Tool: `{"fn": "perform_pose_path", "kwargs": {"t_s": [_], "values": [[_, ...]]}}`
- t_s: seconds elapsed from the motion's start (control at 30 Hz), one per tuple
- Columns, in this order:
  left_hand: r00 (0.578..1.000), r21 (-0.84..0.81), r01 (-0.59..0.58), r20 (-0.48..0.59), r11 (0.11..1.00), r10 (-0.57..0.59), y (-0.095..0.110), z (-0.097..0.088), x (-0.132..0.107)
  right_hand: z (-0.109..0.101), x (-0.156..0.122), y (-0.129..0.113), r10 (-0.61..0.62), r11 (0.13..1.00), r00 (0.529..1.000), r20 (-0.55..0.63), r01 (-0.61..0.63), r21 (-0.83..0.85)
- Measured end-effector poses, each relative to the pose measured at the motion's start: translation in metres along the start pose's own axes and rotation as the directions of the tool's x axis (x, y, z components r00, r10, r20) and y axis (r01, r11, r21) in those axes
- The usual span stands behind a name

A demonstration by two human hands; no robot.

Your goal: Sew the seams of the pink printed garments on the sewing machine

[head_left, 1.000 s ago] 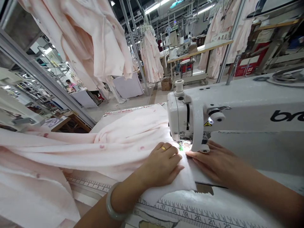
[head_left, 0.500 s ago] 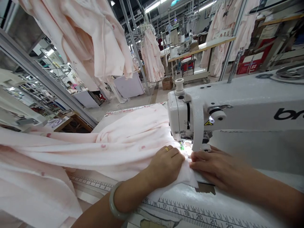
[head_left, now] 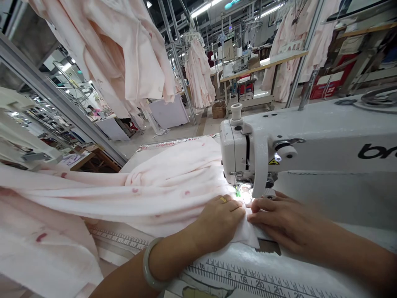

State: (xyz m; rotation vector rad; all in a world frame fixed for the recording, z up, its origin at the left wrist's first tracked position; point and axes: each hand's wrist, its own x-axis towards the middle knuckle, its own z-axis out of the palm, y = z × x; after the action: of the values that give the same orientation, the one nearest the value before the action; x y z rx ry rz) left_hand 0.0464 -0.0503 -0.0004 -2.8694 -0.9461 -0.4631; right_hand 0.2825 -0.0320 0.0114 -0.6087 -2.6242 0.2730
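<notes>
Pale pink plush fabric point(head_left: 173, 182) with small reddish marks lies under the head of a white sewing machine point(head_left: 322, 145). My left hand point(head_left: 218, 221), with a ring and a bangle, rests on the fabric just before the lit needle area. Its fingers are curled and closed on the cloth. On the other side of the presser foot, my right hand point(head_left: 279, 219) pinches the fabric's right edge, thumb and fingers together. The fingers hide part of that edge. A green piece point(head_left: 237, 191) shows beside the needle, which glare makes hard to see.
Printed ruler scales point(head_left: 245, 279) run along the table front. Pink garments point(head_left: 136, 54) hang overhead at the left, more on a rack point(head_left: 198, 74) behind. A metal post point(head_left: 62, 95) slants past the left side. Another workbench point(head_left: 266, 64) stands farther back.
My left hand has slid slightly right and down, closer to my right hand. The fabric hanging at the lower left has shifted, and a red mark shows on it. My right hand has hardly moved.
</notes>
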Motion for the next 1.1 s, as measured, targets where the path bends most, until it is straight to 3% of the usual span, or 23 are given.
{"fn": "perform_pose_path", "kwargs": {"t_s": [0.17,0.47,0.7,0.9,1.1], "values": [[1.0,0.065,-0.013,0.006,0.998,0.012,0.004,-0.005,-0.001,0.011,-0.003,0.008,0.008,0.989,0.987,-0.162,-0.032,-0.143],[0.997,0.097,0.079,0.014,0.992,-0.081,0.008,-0.003,-0.006,0.022,0.003,0.007,-0.06,0.941,0.984,-0.167,0.0,-0.338],[0.996,0.08,0.081,0.014,0.994,-0.083,0.005,-0.003,-0.005,0.031,-0.001,0.009,0.008,0.925,0.981,-0.193,-0.081,-0.372],[0.991,0.034,0.1,0.082,0.994,-0.103,-0.007,-0.01,0.005,0.035,-0.003,0.01,0.111,0.918,0.977,-0.18,-0.17,-0.358],[0.989,-0.003,0.114,0.091,0.994,-0.113,-0.01,-0.01,0.006,0.019,-0.01,0.017,0.034,0.953,0.992,-0.124,-0.069,-0.294]]}}
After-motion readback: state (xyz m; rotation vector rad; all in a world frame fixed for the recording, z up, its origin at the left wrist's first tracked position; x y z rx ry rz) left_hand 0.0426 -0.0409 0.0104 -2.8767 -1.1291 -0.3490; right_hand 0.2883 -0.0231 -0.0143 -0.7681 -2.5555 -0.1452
